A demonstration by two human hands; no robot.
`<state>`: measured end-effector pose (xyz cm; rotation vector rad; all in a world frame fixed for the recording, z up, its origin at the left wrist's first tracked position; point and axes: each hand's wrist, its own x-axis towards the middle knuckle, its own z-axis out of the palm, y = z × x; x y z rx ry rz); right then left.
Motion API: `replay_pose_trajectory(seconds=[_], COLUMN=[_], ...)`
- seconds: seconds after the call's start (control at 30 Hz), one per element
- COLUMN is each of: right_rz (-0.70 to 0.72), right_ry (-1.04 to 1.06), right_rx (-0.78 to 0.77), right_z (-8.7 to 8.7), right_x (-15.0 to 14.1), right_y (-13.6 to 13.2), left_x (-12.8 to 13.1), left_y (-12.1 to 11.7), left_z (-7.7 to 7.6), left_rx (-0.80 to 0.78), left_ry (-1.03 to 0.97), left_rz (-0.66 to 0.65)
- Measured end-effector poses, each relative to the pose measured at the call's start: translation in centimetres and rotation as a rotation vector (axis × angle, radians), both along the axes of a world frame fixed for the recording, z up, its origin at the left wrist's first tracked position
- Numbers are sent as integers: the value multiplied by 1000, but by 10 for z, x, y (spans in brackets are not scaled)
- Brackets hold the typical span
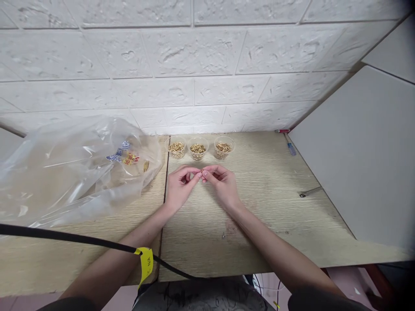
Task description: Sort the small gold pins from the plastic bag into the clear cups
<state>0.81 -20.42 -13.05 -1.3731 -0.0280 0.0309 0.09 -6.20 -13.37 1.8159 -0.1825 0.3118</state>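
Observation:
My left hand [180, 186] and my right hand [224, 185] meet above the wooden table, fingertips nearly touching. Both pinch a tiny brass-coloured piece [201, 171], mostly hidden by the fingers, so its exact kind does not show. Just beyond the hands stand three clear plastic cups in a row: a left cup [168, 141], a middle cup [197, 139] and a right cup [223, 139]. Each holds many small, slim brass-coloured pins [223, 148].
A large clear plastic bag [65, 168] covers the table's left side, with brass-coloured pieces [146, 166] showing at its right end. A screwdriver [291, 148] and a metal tool [309, 192] lie at right by a grey panel [356, 151]. A black cable [81, 239] crosses in front.

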Motion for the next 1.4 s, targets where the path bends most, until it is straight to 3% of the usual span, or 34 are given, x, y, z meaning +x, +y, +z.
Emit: replay_pose_trajectory(seconds=[0.1,0.37,1.4], right_rz=[35,7,-14], right_ry=[-31,-241,-486], right_rx=[-81,-370,-564], right_z=[1,7,15], right_x=[2,3,0], right_y=[-4,-14,-17], left_x=[1,5,4], left_y=[2,2,-1], left_z=[1,4,5], left_rx=[-8,-254,-204], left_ry=[37,233,247], left_rz=[-24,-41,-22])
